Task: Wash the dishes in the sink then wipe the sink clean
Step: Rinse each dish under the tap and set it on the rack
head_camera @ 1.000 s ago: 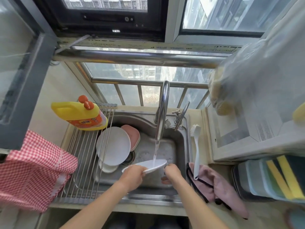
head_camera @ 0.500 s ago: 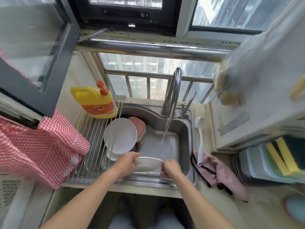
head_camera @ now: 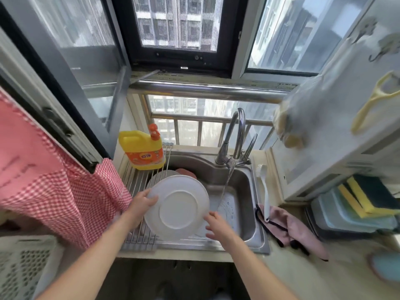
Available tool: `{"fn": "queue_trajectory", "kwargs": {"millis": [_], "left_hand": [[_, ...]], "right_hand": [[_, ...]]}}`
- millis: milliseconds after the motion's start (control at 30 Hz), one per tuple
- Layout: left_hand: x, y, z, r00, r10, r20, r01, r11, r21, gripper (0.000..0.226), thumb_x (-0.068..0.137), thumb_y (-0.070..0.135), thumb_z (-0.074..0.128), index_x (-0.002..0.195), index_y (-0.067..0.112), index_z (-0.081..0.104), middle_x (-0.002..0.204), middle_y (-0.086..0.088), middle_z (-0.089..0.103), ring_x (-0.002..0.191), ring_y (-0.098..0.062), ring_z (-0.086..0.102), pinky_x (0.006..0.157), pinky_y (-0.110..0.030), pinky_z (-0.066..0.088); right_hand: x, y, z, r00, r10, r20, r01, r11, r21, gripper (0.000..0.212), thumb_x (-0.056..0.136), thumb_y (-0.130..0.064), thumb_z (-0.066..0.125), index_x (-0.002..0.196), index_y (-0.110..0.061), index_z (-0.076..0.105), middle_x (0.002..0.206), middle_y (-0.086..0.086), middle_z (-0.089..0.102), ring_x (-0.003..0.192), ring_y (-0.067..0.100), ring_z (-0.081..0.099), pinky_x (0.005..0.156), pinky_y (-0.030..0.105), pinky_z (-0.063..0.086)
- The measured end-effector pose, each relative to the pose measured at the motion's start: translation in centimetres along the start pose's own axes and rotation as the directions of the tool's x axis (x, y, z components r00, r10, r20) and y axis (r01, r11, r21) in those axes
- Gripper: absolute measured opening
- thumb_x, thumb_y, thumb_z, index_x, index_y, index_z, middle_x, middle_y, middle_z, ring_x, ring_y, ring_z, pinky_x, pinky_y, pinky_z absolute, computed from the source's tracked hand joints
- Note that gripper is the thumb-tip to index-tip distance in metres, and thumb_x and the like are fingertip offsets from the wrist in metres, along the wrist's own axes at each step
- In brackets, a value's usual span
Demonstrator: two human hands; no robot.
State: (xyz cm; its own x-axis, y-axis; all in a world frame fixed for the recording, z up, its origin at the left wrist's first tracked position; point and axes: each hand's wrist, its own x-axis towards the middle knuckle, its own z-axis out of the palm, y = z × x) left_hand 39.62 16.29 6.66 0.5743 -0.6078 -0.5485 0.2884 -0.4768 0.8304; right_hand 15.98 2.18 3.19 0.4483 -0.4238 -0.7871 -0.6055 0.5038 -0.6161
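Observation:
My left hand (head_camera: 141, 204) grips the left rim of a white plate (head_camera: 176, 205), which is tilted up with its underside facing me over the left part of the steel sink (head_camera: 242, 185). My right hand (head_camera: 218, 226) hovers by the plate's lower right edge with fingers spread, holding nothing. Behind the plate another white plate (head_camera: 161, 175) and a pink dish (head_camera: 186, 172) lean in the sink. Water streams from the faucet (head_camera: 234, 137) into the basin.
A wire drying rack (head_camera: 136, 185) spans the sink's left side, with a yellow detergent bottle (head_camera: 144, 151) at its far end. A white dish brush (head_camera: 264, 187) and pink cloth (head_camera: 298, 230) lie right of the sink. Sponges (head_camera: 365, 195) sit in a container at the far right. A red checked cloth (head_camera: 54, 185) hangs left.
The plate left the water stream, moved left and tilted up so its underside faces me. My right hand let go of it and opened. The camera view rose.

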Motion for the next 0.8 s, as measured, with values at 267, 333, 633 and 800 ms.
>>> {"fn": "queue_trajectory", "kwargs": {"millis": [267, 333, 633, 800], "left_hand": [[0.7, -0.6, 0.1, 0.99, 0.079, -0.113, -0.08, 0.997, -0.003, 0.047, 0.093, 0.016, 0.069, 0.129, 0.033, 0.043, 0.123, -0.006, 0.056, 0.106, -0.033, 0.062, 0.079, -0.045, 0.058], [0.8, -0.7, 0.3, 0.979, 0.121, -0.164, -0.12, 0.993, 0.019, 0.05, 0.092, 0.016, 0.071, 0.131, 0.03, 0.042, 0.123, -0.003, 0.055, 0.107, -0.027, 0.06, 0.077, -0.039, 0.055], [2.5, -2.5, 0.2, 0.963, 0.023, -0.269, 0.002, 0.996, 0.092, 0.037, 0.089, 0.014, 0.074, 0.121, 0.014, 0.055, 0.113, -0.009, 0.064, 0.099, -0.028, 0.063, 0.085, -0.042, 0.055], [3.3, -3.1, -0.6, 0.956, -0.07, -0.287, 0.092, 0.994, 0.065, 0.034, 0.09, 0.014, 0.072, 0.121, 0.012, 0.056, 0.109, -0.009, 0.063, 0.099, -0.03, 0.062, 0.081, -0.038, 0.053]], "right_hand": [[1.1, -2.8, 2.4, 0.975, -0.209, -0.079, 0.219, 0.963, 0.157, 0.045, 0.096, -0.04, 0.066, 0.131, -0.018, 0.051, 0.124, 0.003, 0.063, 0.105, 0.016, 0.064, 0.072, 0.026, 0.054], [0.9, -3.6, 2.7, 0.945, -0.275, -0.179, 0.298, 0.948, 0.116, 0.031, 0.1, -0.029, 0.063, 0.125, -0.015, 0.051, 0.112, 0.0, 0.063, 0.093, 0.006, 0.06, 0.062, 0.013, 0.047], [3.7, -4.0, 3.1, 0.953, -0.249, -0.172, 0.262, 0.963, 0.055, 0.03, 0.099, -0.029, 0.064, 0.122, -0.016, 0.05, 0.114, 0.004, 0.063, 0.09, 0.01, 0.059, 0.062, 0.021, 0.043], [6.4, -4.1, 4.4, 0.98, -0.15, -0.129, 0.161, 0.984, 0.079, 0.042, 0.088, -0.033, 0.069, 0.123, -0.015, 0.054, 0.119, 0.009, 0.066, 0.103, 0.026, 0.066, 0.072, 0.037, 0.054]]}}
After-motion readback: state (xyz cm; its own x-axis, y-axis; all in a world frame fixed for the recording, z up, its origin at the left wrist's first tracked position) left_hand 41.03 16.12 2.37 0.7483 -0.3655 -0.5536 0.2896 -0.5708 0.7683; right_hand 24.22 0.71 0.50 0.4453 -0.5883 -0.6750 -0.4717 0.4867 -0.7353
